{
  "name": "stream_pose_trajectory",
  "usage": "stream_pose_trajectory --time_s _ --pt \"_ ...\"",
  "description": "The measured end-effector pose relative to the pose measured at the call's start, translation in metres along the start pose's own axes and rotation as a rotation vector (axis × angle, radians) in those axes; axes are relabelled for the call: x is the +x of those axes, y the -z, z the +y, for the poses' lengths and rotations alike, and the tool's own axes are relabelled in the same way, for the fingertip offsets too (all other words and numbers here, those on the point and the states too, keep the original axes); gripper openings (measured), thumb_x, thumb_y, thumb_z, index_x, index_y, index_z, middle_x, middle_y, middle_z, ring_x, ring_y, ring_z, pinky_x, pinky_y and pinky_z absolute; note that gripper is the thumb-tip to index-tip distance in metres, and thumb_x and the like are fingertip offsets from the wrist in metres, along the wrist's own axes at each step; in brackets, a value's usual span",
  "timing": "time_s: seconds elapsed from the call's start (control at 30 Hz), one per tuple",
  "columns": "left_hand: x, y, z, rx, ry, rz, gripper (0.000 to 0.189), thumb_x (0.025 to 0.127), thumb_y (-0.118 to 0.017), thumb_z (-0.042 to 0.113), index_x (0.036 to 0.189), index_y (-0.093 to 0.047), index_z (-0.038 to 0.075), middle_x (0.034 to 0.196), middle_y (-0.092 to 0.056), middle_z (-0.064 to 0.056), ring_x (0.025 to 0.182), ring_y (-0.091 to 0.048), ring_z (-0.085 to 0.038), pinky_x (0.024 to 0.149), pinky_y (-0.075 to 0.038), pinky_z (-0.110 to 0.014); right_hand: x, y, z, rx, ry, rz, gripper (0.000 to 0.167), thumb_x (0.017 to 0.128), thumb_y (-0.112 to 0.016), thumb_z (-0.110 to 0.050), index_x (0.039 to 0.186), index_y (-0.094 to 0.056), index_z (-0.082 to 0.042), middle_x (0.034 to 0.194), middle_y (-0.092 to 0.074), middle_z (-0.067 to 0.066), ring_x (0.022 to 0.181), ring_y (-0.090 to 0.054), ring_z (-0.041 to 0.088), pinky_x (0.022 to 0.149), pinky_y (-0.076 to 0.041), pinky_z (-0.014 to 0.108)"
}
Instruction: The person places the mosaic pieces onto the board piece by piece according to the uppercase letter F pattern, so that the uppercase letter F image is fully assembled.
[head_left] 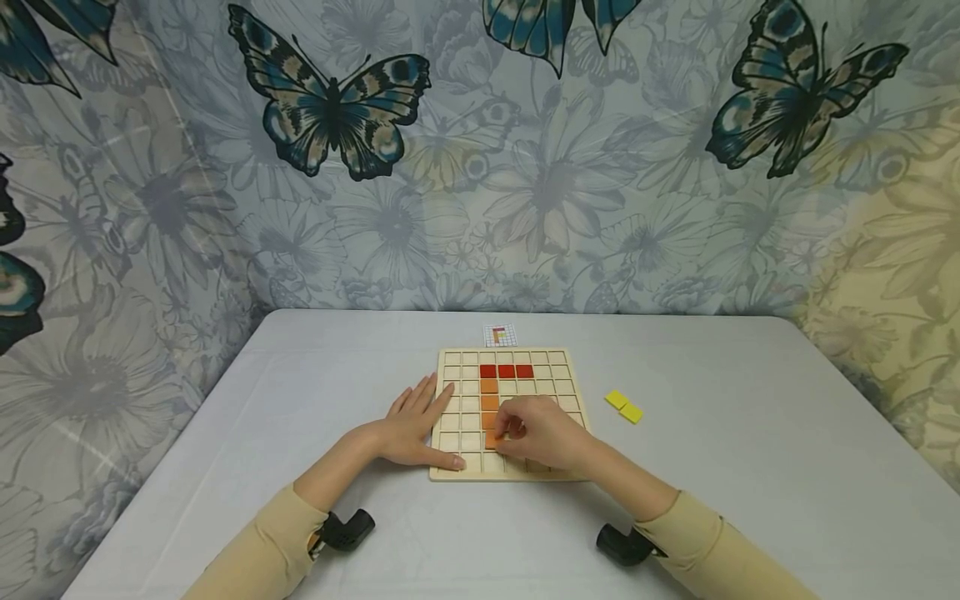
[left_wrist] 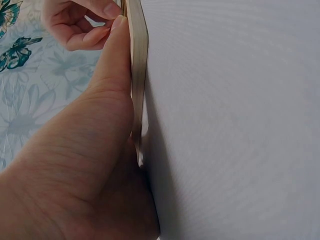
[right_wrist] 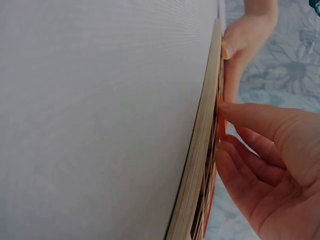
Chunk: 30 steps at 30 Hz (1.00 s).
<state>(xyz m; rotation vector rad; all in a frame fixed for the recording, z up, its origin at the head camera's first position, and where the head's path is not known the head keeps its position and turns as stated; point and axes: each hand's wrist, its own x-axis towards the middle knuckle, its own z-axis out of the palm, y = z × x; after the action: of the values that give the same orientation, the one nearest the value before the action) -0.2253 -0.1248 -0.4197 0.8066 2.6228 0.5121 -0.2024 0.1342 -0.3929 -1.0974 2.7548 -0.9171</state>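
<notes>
A wooden grid board (head_left: 457,442) lies flat on the table. Three red tiles (head_left: 506,372) form a row near its far side, and orange tiles (head_left: 489,402) run down a column below the leftmost red one. My right hand (head_left: 543,433) pinches the nearest orange tile (right_wrist: 222,120) between thumb and fingers at the bottom of that column; the tile sits slightly askew to its cell. My left hand (head_left: 408,429) rests with spread, straight fingers at the board's left side, its thumb on the near left corner. In the left wrist view, the board's edge (left_wrist: 139,60) shows beside the thumb.
Two yellow tiles (head_left: 624,407) lie on the white table (head_left: 720,433) to the right of the board. A small card with a coloured grid pattern (head_left: 500,336) lies just beyond the board's far edge. Butterfly-patterned wall covering (head_left: 555,208) rises behind the table.
</notes>
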Motion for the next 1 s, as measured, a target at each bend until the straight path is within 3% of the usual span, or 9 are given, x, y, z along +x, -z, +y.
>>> stream_pose_trajectory --time_s 0.23,0.6,1.0 --pt "-0.004 0.007 0.008 0.012 0.018 -0.02 0.117 0.08 -0.062 0.071 0.158 0.003 0.012 0.16 0.015 -0.018 0.147 0.015 -0.03 0.115 0.005 -0.053 0.001 -0.002 0.0 0.028 0.009 -0.002 0.014 0.082 -0.08 -0.01 0.084 -0.066 -0.013 0.078 -0.06 -0.01 0.074 -0.058 0.011 0.067 -0.05 0.023" --pt "-0.004 0.007 0.007 0.002 -0.006 -0.017 0.119 0.079 -0.059 0.075 0.157 0.001 0.008 0.16 0.015 -0.02 0.147 0.014 -0.033 0.115 0.005 -0.053 -0.002 -0.002 0.001 0.019 0.026 0.015 0.013 0.081 -0.08 -0.011 0.087 -0.069 -0.013 0.081 -0.064 -0.008 0.076 -0.059 0.011 0.068 -0.051 0.024" --pt "-0.003 0.006 0.007 0.019 0.003 -0.013 0.116 0.08 -0.062 0.071 0.158 0.002 0.012 0.16 0.014 -0.019 0.147 0.014 -0.031 0.115 0.004 -0.053 -0.017 0.013 0.016 0.068 -0.073 0.072 0.009 0.086 -0.075 -0.01 0.088 -0.069 -0.017 0.083 -0.063 -0.014 0.077 -0.059 0.006 0.071 -0.053 0.024"
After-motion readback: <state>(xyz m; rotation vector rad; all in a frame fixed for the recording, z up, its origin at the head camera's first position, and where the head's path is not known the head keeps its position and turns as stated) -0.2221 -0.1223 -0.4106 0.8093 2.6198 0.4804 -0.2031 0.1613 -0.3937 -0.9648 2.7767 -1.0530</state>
